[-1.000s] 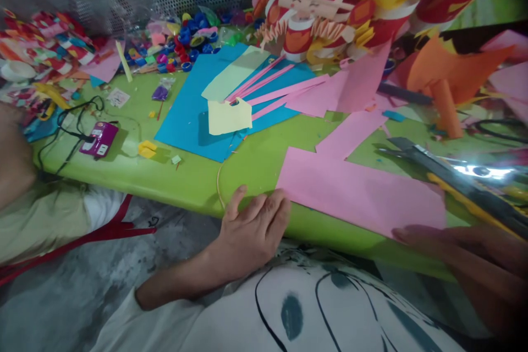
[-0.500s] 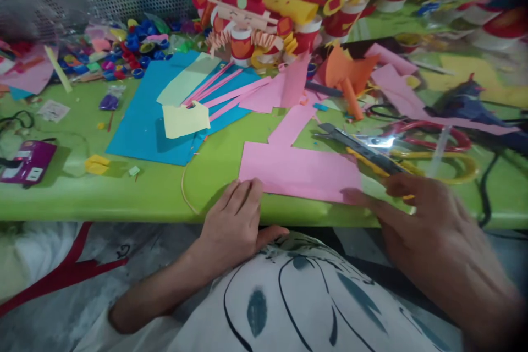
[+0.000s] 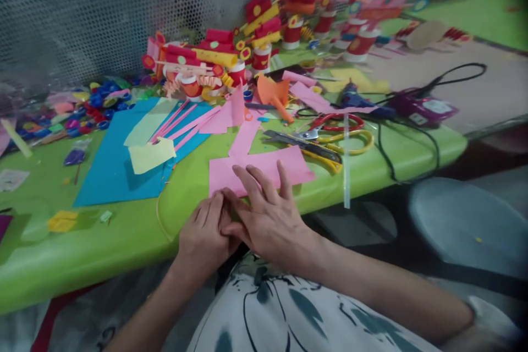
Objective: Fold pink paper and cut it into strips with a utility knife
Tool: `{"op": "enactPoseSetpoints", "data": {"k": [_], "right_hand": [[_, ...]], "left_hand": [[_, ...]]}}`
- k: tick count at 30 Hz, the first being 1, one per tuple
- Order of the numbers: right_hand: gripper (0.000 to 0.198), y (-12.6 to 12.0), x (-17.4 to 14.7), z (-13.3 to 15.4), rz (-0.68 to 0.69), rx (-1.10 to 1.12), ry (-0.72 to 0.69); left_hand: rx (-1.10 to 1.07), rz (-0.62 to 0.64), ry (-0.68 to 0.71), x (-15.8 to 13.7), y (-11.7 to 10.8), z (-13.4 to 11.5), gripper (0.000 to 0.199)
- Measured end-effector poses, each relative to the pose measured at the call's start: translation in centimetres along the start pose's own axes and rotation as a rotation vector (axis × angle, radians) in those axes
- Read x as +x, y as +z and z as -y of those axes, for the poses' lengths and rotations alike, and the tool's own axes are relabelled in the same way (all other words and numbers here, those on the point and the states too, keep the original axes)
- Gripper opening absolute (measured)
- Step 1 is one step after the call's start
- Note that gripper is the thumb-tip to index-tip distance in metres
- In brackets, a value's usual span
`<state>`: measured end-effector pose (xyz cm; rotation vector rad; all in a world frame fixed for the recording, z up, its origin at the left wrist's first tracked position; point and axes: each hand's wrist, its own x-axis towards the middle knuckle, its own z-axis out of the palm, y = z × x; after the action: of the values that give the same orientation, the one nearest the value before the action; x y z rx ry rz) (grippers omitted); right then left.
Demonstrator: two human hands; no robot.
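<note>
A pink rectangle of paper (image 3: 268,168) lies flat near the front edge of the table. Over its lower left part, my right hand (image 3: 268,214) spreads its middle, ring and little fingers, while its thumb and forefinger touch my left hand. My left hand (image 3: 206,225) is closed at the paper's lower left corner, fingers curled together. What lies between its fingertips is hidden by my hands. A narrower pink strip (image 3: 245,139) extends from behind the rectangle. Yellow-handled scissors (image 3: 322,151) and red-handled scissors (image 3: 330,122) lie just to the right.
Blue sheets (image 3: 111,162) with pink strips and a pale yellow scrap (image 3: 150,155) lie at left. Red-and-yellow paper figures on cups (image 3: 262,60) stand behind. A purple device (image 3: 424,110) with a cord and a glue stick (image 3: 346,170) are at right; a stool (image 3: 466,225) stands below.
My right hand has left the scissors side and come over to my left hand at the paper's left corner. My left hand's fingers have curled. The view has turned to the right.
</note>
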<state>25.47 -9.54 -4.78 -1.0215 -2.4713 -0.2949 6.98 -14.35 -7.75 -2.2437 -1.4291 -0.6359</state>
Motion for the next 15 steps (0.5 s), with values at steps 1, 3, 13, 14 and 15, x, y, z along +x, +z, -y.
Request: {"op": "enactPoseSetpoints", "data": {"k": [1, 3, 13, 14, 15], "right_hand": [[0.065, 0.4, -0.2, 0.2, -0.009, -0.008, 0.01], [0.069, 0.8, -0.7, 0.5, -0.022, -0.029, 0.035], [0.061, 0.5, -3.6, -1.1, -0.008, -0.112, 0.128], [0.059, 0.3, -4.0, -1.5, -0.005, -0.122, 0.148], [0.058, 0.1, -4.4, -1.8, -0.003, -0.128, 0.163]], "left_hand": [[0.003, -0.003, 0.011, -0.1, 0.1, 0.1, 0.053], [0.012, -0.011, 0.036, -0.2, 0.2, 0.3, 0.056], [0.123, -0.03, 0.08, 0.3, 0.1, 0.1, 0.063], [0.124, -0.03, 0.072, 0.3, 0.1, 0.0, 0.066], [0.123, -0.032, 0.069, 0.3, 0.2, 0.0, 0.067]]}}
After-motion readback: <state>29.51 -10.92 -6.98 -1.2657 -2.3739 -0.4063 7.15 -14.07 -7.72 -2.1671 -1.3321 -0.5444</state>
